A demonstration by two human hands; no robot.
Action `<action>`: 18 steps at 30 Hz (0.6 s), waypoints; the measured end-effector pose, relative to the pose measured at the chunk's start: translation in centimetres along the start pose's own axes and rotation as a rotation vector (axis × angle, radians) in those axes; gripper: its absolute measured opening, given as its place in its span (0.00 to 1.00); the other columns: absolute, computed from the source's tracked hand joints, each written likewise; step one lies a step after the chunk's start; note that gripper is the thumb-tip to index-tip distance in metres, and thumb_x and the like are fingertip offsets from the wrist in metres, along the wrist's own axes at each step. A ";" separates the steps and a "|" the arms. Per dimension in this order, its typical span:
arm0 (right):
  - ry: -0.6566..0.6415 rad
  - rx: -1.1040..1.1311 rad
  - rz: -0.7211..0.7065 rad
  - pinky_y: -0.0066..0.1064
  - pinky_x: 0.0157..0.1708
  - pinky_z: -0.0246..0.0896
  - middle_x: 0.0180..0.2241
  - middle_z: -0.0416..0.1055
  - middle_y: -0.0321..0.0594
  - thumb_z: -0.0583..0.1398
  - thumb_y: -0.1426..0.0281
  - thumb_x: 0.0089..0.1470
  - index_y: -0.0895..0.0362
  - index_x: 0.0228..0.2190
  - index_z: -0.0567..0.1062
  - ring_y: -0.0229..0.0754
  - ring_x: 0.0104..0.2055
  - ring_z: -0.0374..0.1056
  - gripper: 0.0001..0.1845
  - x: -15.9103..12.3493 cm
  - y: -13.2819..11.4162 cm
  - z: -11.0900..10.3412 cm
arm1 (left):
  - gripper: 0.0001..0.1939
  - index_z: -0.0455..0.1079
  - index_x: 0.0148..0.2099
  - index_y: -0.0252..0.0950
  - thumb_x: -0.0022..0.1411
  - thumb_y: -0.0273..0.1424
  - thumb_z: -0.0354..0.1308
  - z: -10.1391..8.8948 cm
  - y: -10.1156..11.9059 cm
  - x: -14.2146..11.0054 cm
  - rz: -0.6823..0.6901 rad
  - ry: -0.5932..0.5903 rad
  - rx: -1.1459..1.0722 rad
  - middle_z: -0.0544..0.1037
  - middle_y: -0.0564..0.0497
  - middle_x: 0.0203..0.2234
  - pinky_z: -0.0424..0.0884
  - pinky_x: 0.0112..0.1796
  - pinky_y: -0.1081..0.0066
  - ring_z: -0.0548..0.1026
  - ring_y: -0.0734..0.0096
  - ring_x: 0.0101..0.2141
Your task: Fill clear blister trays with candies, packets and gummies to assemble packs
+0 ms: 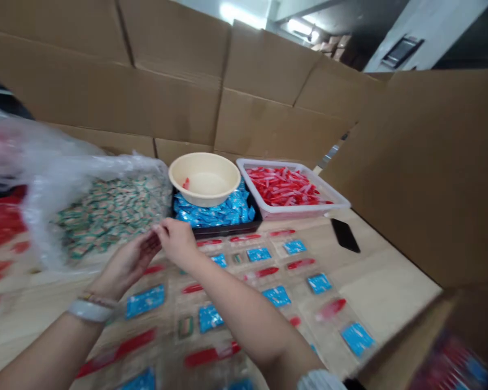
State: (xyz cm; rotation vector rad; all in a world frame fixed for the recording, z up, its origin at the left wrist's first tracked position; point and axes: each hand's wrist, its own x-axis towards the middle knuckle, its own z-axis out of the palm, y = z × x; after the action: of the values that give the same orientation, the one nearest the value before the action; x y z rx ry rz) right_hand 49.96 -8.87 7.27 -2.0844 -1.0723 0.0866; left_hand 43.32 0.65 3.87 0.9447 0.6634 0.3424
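My left hand (132,260) and my right hand (178,241) meet fingertip to fingertip above the table, both pinched closed; whatever is between them is too small and blurred to name. They hover just in front of a clear plastic bag (106,208) full of small green-and-white packets. Under my forearms, rows of clear pouches (276,281) lie on the wooden table (386,292), each holding a blue packet and a red packet. My left wrist wears a pale bangle.
A cream bowl (205,179) rests on blue packets in a black tray (223,227). A white tray (333,203) holds red packets. A black phone (345,235) lies at the right. Cardboard walls (268,108) enclose the back and right.
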 end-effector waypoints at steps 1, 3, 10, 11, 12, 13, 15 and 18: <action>0.004 0.003 0.037 0.28 0.33 0.57 0.27 0.70 0.39 0.50 0.68 0.55 0.58 0.28 0.72 0.38 0.30 0.64 0.13 1.3 -1.1 1.6 | 0.10 0.68 0.29 0.33 0.53 0.22 0.46 -0.9 1.2 0.2 -0.033 0.054 -0.099 0.75 0.53 0.23 0.68 0.32 0.77 0.72 0.77 0.26; 0.046 0.033 0.054 0.31 0.37 0.58 0.33 0.71 0.42 0.49 0.71 0.54 0.59 0.34 0.71 0.40 0.36 0.65 0.12 3.1 -3.0 4.9 | 0.12 0.68 0.27 0.33 0.56 0.21 0.44 -2.5 3.2 0.2 -0.059 0.124 -0.212 0.74 0.53 0.20 0.68 0.31 0.78 0.71 0.78 0.24; -0.032 -0.057 -0.209 0.37 0.51 0.47 0.46 0.67 0.41 0.49 0.72 0.54 0.55 0.44 0.69 0.42 0.50 0.58 0.17 5.0 -2.5 12.1 | 0.22 0.69 0.32 0.30 0.61 0.39 0.40 -7.9 7.1 0.8 0.031 0.001 0.000 0.76 0.43 0.28 0.69 0.37 0.65 0.74 0.66 0.33; -0.030 -0.117 -0.166 0.37 0.50 0.49 0.43 0.69 0.42 0.49 0.72 0.54 0.56 0.43 0.70 0.43 0.48 0.60 0.16 5.8 -1.8 12.0 | 0.22 0.70 0.36 0.30 0.60 0.40 0.40 -9.0 7.5 1.3 0.137 0.010 0.202 0.76 0.43 0.32 0.68 0.38 0.65 0.74 0.65 0.35; -0.029 -0.148 -0.136 0.37 0.47 0.52 0.40 0.71 0.43 0.49 0.74 0.53 0.57 0.43 0.70 0.43 0.45 0.62 0.17 6.8 -1.2 11.8 | 0.21 0.69 0.39 0.30 0.59 0.40 0.41 -10.0 8.0 1.9 0.256 0.053 0.422 0.76 0.42 0.35 0.68 0.38 0.65 0.73 0.64 0.37; -0.032 -0.167 -0.124 0.35 0.45 0.54 0.39 0.71 0.44 0.49 0.75 0.52 0.58 0.43 0.70 0.42 0.43 0.63 0.17 7.9 -0.7 11.5 | 0.21 0.68 0.42 0.30 0.58 0.40 0.43 -11.0 8.4 2.7 0.365 0.121 0.624 0.75 0.42 0.37 0.68 0.39 0.64 0.73 0.62 0.38; -0.054 -0.189 -0.167 0.32 0.44 0.55 0.41 0.69 0.45 0.49 0.78 0.50 0.59 0.46 0.67 0.41 0.43 0.63 0.21 10.3 -0.2 11.2 | 0.19 0.69 0.43 0.30 0.56 0.37 0.47 -12.6 9.0 4.5 0.485 0.225 0.919 0.75 0.42 0.39 0.66 0.40 0.63 0.72 0.59 0.39; -0.132 -0.320 -0.271 0.30 0.46 0.52 0.46 0.64 0.44 0.49 0.79 0.49 0.58 0.47 0.67 0.41 0.46 0.59 0.22 13.5 -0.4 11.7 | 0.15 0.70 0.41 0.29 0.54 0.31 0.49 -13.7 9.6 7.4 0.524 0.257 1.145 0.74 0.41 0.38 0.63 0.42 0.61 0.71 0.56 0.40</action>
State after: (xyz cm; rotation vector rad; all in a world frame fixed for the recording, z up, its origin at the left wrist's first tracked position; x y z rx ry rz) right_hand 53.89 8.03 3.02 -2.2126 -1.5229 -0.0891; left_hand 39.97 18.65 3.48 2.2126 0.8467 0.5631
